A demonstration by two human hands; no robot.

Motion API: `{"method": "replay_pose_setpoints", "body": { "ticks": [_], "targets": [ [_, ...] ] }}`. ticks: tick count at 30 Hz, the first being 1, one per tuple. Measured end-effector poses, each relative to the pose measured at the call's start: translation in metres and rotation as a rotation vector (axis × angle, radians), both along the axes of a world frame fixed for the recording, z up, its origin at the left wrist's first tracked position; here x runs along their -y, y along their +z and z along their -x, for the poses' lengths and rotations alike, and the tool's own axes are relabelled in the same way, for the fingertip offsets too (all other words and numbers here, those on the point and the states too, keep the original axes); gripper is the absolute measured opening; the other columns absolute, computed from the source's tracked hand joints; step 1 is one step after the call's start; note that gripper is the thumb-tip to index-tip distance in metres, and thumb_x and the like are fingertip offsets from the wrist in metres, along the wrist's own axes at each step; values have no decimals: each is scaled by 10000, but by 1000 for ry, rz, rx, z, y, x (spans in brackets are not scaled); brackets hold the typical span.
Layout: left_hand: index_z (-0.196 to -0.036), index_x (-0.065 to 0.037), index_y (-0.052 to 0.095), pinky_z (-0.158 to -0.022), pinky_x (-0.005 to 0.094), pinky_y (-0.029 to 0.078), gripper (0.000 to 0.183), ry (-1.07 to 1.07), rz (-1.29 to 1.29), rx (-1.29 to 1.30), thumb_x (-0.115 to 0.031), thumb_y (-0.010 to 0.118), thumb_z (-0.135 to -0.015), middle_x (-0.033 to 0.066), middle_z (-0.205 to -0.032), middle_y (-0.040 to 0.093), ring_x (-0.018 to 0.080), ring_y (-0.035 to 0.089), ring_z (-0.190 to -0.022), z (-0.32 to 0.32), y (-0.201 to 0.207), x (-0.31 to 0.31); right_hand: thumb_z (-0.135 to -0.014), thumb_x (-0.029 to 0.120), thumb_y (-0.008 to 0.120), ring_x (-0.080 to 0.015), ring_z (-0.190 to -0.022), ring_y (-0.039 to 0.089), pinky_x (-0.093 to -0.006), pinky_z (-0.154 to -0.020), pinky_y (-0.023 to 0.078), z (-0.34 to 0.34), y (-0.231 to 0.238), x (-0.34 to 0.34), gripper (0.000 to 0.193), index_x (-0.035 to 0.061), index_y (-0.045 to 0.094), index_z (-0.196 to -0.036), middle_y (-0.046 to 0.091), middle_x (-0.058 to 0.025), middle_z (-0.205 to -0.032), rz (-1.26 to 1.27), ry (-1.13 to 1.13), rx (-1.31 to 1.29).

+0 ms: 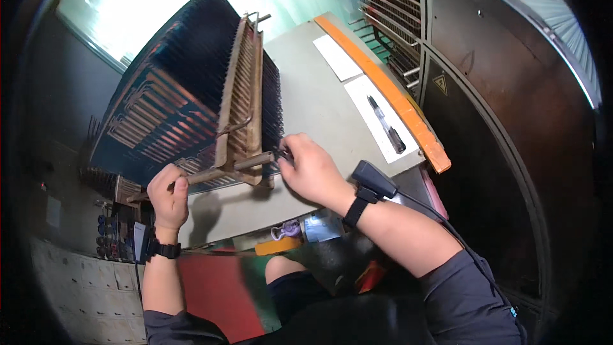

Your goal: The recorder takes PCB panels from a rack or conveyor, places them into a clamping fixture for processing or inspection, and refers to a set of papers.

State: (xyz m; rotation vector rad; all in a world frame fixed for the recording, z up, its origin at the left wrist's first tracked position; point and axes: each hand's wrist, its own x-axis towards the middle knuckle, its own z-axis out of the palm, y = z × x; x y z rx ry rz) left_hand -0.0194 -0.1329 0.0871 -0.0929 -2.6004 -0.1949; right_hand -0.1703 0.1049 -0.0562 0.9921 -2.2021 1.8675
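At the near edge of the grey worktable [319, 108], the left hand [168, 195] is gripping the finned coil's [191, 89] copper pipe [220, 171] closed-fisted while the right hand [311, 169] is pinching its end, probably fitting it; steadiness matters next.
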Motion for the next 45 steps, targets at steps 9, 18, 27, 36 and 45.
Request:
{"method": "replay_pose_setpoints", "body": {
  "ticks": [9,18,27,36,45],
  "targets": [
    [-777,-73,617,-631,426,456,344,14,20,-76,-364,588,-959,126,-760,590,368,597,-699,-5,1,-3,-905,150,681,-406,-887,642,-499,-829,524,-2,-1,9,128,25,679,-874,657,-197,-906,-344,51,-256],
    [-757,-90,606,-610,441,439,313,27,50,-112,-351,617,-929,102,-723,561,354,587,-680,-5,1,0,-934,222,688,-381,-869,652,-474,-778,541,-8,6,13,178,49,716,-906,643,-166,-900,-397,-53,-241],
    [-755,-98,602,-603,441,445,298,22,57,-70,-341,625,-927,97,-713,567,346,601,-681,-6,3,-2,-870,172,720,-426,-1062,626,-490,-938,521,-6,12,11,365,-13,633,-1172,624,-249,-1176,-343,-13,-151],
    [-812,-93,640,-630,436,473,263,1,-7,-39,-328,625,-930,95,-763,627,346,635,-715,-9,10,-7,-833,120,699,-491,-1292,518,-498,-1081,472,-7,-5,14,857,-127,241,-1515,421,-360,-1464,-320,128,-392],
    [-1084,-111,692,-753,460,517,238,-1,182,303,-313,636,-971,144,-897,645,376,657,-895,-20,40,11,-918,203,661,-432,-1226,581,-477,-1069,474,24,9,-25,584,-41,477,-1415,575,-297,-1325,-197,11,-189]
  ]
}}
